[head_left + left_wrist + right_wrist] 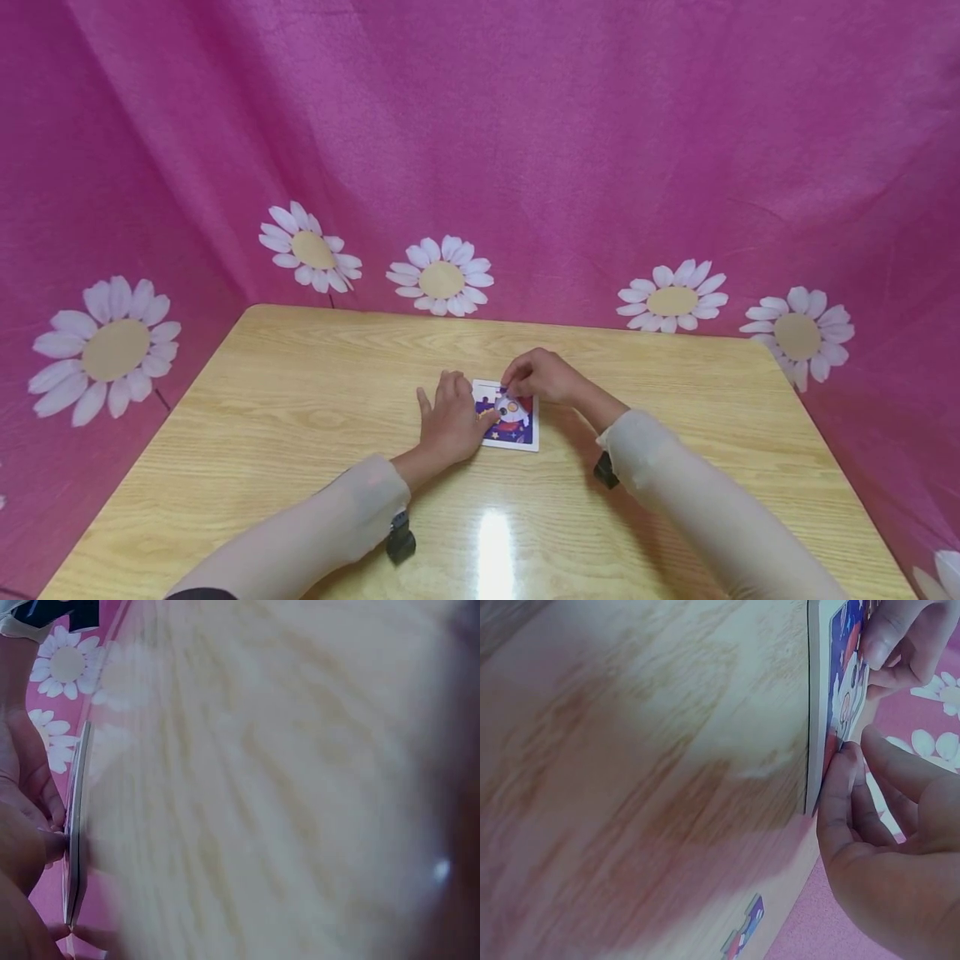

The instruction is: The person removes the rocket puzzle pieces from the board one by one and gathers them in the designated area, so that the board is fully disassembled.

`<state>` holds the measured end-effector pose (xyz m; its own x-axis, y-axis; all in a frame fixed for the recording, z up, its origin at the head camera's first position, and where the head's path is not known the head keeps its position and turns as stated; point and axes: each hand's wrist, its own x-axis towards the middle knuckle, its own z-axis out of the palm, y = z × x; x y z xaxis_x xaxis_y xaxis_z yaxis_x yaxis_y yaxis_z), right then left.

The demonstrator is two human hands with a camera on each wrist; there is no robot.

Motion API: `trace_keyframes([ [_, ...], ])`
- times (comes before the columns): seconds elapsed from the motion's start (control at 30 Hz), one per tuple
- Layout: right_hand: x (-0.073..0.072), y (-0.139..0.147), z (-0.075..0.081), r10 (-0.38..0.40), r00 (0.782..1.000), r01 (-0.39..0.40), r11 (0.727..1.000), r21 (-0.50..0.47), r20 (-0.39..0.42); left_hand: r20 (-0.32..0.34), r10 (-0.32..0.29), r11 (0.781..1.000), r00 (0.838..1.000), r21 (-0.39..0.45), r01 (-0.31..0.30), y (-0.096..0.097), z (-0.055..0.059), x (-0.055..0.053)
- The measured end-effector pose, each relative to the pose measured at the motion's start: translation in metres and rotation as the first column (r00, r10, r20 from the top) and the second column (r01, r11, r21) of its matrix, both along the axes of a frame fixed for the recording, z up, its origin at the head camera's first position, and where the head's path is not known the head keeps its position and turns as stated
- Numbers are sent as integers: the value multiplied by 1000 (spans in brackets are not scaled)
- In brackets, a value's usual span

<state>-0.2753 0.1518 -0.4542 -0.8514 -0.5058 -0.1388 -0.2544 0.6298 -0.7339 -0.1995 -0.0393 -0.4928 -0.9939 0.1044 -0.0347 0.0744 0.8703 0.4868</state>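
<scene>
A small square jigsaw puzzle (513, 435) with a white frame and a purple space picture lies on the table. White gaps show at its upper left. My left hand (450, 423) rests at its left side, fingers spread, thumb pressing on the picture. At the upper edge, my right hand (549, 377) pinches a small dark purple puzzle piece (504, 389) between thumb and fingers, right over the board. The right wrist view has these fingertips close to the puzzle's surface, the piece mostly hidden by them. Seen edge-on in the left wrist view is the board (76, 840).
Another loose puzzle piece (746, 930) lies on the table near the right hand in the right wrist view. The wooden table (315, 400) reaches back to a pink curtain (525, 167) with white daisies. Both wrists carry small black cameras under pale sleeves.
</scene>
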Motion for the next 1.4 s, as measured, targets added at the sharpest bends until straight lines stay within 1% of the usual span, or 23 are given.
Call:
trace_keyframes([
  [0.1, 0, 0, 1, 2, 1000, -2, 1000, 0, 6, 6, 8, 1000, 1000, -22, -8, 3, 1, -1],
  [0.33, 0, 0, 3, 11, 999, -10, 1000, -19, 41, 22, 26, 999, 999, -27, -25, 5, 3, -2],
  [0.57, -2, 1, 2, 35, 996, -29, 997, -68, 84, 31, 24, 999, 999, -37, -23, 6, 5, -1],
  [0.8, -3, 1, 1, 37, 992, -24, 994, -106, 121, 28, 23, 999, 999, -36, -22, 6, 5, 0],
  [0.9, -4, 0, 1, 47, 992, -33, 993, -114, 117, 28, 27, 999, 999, -34, -26, 6, 2, -2],
  [1.0, -4, -2, 0, 45, 995, -36, 995, -94, 91, 26, 26, 999, 999, -36, -25, 5, 2, -2],
  [1.1, -4, -3, 0, 27, 997, -23, 998, -63, 76, 23, 24, 999, 999, -38, -23, 5, 4, 0],
  [1.13, -4, -3, 0, 26, 997, -21, 998, -58, 74, 24, 23, 999, 999, -39, -22, 5, 5, 0],
  [1.4, -4, -3, 1, 38, 996, -32, 997, -73, 80, 21, 17, 999, 1000, -34, -16, 5, 5, 0],
])
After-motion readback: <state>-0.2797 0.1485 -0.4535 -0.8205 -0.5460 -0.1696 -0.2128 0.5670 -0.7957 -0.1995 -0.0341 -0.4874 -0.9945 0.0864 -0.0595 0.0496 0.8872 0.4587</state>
